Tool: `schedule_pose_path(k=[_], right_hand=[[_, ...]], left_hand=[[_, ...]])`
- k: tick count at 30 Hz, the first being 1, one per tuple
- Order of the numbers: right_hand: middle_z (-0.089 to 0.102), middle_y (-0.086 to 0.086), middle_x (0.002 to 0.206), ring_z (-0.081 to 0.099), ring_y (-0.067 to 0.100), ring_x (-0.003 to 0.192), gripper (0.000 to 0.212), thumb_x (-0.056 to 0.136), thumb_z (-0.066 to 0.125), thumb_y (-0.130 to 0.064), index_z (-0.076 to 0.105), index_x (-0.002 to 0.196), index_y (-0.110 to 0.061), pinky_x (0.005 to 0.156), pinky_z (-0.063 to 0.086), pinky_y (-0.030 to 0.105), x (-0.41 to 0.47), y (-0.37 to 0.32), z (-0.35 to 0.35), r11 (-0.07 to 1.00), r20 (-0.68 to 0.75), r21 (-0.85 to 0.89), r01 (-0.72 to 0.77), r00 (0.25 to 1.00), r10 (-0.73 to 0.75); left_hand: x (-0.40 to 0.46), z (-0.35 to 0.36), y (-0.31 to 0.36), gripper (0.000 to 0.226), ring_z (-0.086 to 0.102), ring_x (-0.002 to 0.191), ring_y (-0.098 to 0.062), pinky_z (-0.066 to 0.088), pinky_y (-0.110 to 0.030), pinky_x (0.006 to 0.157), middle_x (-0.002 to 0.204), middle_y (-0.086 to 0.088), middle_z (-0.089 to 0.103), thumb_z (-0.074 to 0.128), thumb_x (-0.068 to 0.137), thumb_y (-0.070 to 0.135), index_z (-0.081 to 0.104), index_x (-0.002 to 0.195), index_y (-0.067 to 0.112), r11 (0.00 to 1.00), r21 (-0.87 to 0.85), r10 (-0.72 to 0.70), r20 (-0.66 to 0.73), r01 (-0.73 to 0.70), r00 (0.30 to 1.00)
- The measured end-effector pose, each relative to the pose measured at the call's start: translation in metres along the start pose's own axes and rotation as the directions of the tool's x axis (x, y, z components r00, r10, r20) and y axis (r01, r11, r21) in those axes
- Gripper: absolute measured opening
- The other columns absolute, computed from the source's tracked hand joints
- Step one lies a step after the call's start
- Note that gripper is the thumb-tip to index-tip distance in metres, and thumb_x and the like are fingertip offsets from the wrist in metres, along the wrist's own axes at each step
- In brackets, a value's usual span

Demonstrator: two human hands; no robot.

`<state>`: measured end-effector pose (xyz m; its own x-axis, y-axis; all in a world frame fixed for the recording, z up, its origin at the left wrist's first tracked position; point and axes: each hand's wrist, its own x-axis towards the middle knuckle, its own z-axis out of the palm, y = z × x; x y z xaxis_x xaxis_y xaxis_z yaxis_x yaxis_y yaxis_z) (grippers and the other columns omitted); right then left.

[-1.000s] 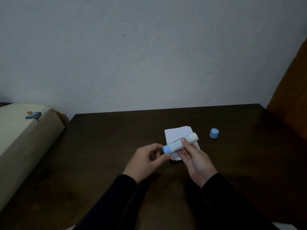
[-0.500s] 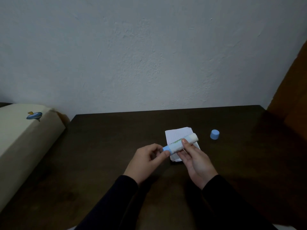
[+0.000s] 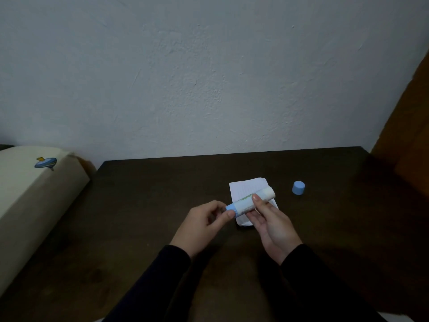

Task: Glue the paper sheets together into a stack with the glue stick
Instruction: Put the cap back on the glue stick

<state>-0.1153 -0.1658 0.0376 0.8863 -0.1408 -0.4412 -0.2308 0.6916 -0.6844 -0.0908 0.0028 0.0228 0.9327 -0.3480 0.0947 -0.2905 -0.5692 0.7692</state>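
Glue stick (image 3: 250, 202): uncapped, lay slanted above the paper sheets (image 3: 246, 189), held at both ends. Right hand (image 3: 274, 225) fingers closed around its barrel; left hand (image 3: 202, 225) fingers pinched its blue base. Blue cap (image 3: 298, 187) stood apart on the dark counter (image 3: 151, 205), right of the sheets.

We see a dark wooden table (image 3: 151, 205) set against the wall. On it lies a small stack of white lined paper sheets (image 3: 243, 188) near the middle. A blue cap (image 3: 298, 187) stands apart to their right.
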Motion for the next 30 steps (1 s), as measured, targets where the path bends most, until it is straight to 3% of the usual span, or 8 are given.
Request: schedule_pose_path(k=[3, 8, 18, 22, 30], right_hand=[[0.068, 0.013, 0.106, 0.064, 0.022, 0.104, 0.011, 0.087, 0.064, -0.011, 0.061, 0.098, -0.01, 0.103, 0.045, 0.039, -0.0002, -0.0008, -0.0004, 1.0, 0.005, 0.006, 0.011, 1.0, -0.011], [0.068, 0.013, 0.107, 0.062, 0.023, 0.107, 0.01, 0.088, 0.064, -0.012, 0.061, 0.097, -0.011, 0.104, 0.044, 0.039, 0.0001, 0.0, -0.0005, 1.0, 0.003, -0.01, 0.006, 1.0, -0.006], [0.067, 0.013, 0.107, 0.063, 0.021, 0.104, 0.009, 0.088, 0.064, -0.011, 0.06, 0.096, -0.012, 0.099, 0.047, 0.036, 0.0003, 0.0001, 0.0003, 1.0, -0.013, -0.024, 0.007, 1.0, -0.007], [0.067, 0.012, 0.105, 0.063, 0.02, 0.101, 0.008, 0.088, 0.064, -0.012, 0.061, 0.095, -0.011, 0.098, 0.047, 0.035, -0.0011, -0.0003, 0.0006, 0.999, -0.009, -0.035, -0.002, 1.0, 0.001], [0.067, 0.012, 0.103, 0.063, 0.02, 0.098, 0.008, 0.088, 0.063, -0.01, 0.06, 0.095, -0.011, 0.097, 0.047, 0.035, -0.0016, 0.0004, 0.0019, 1.0, -0.001, -0.011, 0.01, 1.0, -0.01]], left_hand=[[-0.0009, -0.0002, 0.0017, 0.022, 0.057, 0.073, -0.004, 0.049, -0.02, 0.066, 0.087, 0.01, 0.06, 0.06, 0.088, 0.047, 0.056, 0.108, 0.04, 1.0, -0.019, -0.002, -0.008, 0.002, 1.0], [-0.0011, 0.0007, -0.0032, 0.027, 0.053, 0.065, -0.006, 0.047, -0.023, 0.059, 0.077, 0.007, 0.056, 0.073, 0.08, 0.042, 0.056, 0.1, 0.041, 0.997, 0.027, 0.072, -0.067, -0.07, 0.995], [0.0001, 0.0, -0.0011, 0.025, 0.052, 0.065, -0.002, 0.045, -0.016, 0.059, 0.079, 0.007, 0.06, 0.063, 0.086, 0.047, 0.059, 0.109, 0.037, 1.0, 0.004, -0.006, -0.017, 0.006, 1.0], [0.0, -0.0007, -0.0025, 0.026, 0.053, 0.061, -0.006, 0.048, -0.025, 0.059, 0.073, 0.004, 0.059, 0.07, 0.081, 0.045, 0.059, 0.103, 0.036, 1.0, -0.007, 0.03, -0.032, -0.031, 0.999], [0.0006, 0.0005, -0.0018, 0.014, 0.049, 0.061, 0.0, 0.04, -0.014, 0.056, 0.072, 0.009, 0.058, 0.059, 0.091, 0.044, 0.062, 0.102, 0.037, 0.999, -0.048, -0.016, -0.01, 0.015, 1.0]])
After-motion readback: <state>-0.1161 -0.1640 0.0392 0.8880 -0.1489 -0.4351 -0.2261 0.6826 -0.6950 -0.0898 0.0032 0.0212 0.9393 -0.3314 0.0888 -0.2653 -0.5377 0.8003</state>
